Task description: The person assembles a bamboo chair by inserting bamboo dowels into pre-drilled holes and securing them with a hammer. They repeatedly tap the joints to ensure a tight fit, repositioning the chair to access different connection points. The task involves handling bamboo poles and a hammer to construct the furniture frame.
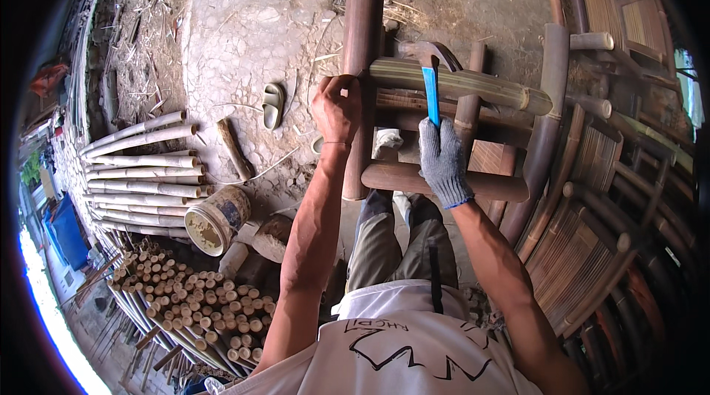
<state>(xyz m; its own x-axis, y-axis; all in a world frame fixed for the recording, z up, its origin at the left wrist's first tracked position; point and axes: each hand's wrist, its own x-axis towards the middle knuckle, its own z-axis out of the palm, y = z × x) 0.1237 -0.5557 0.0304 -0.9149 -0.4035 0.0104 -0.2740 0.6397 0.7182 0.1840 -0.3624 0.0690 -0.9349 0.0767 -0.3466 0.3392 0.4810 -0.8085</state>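
A dark bamboo furniture frame (364, 21) stands in front of me, its thick post on the left. From that post a paler greenish bamboo rail (473, 86) runs right to a curved dark post (546, 110). My left hand (338, 108), bare, is closed against the left post near the rail's end; what its fingertips pinch, if anything, is hidden. My right hand (442, 162), in a grey knit glove, grips the blue handle of a hammer (432, 95). The hammer's head lies over the pale rail, and I cannot tell if it touches. Below, a dark crossbar (399, 177) passes near the glove.
Bamboo chairs or frames (592, 151) crowd the right side. At left lie several bamboo poles (148, 171), a stained white bucket (214, 223) and a stack of cut bamboo ends (200, 299). A green slipper (273, 106) and a short log (234, 149) rest on the cracked floor.
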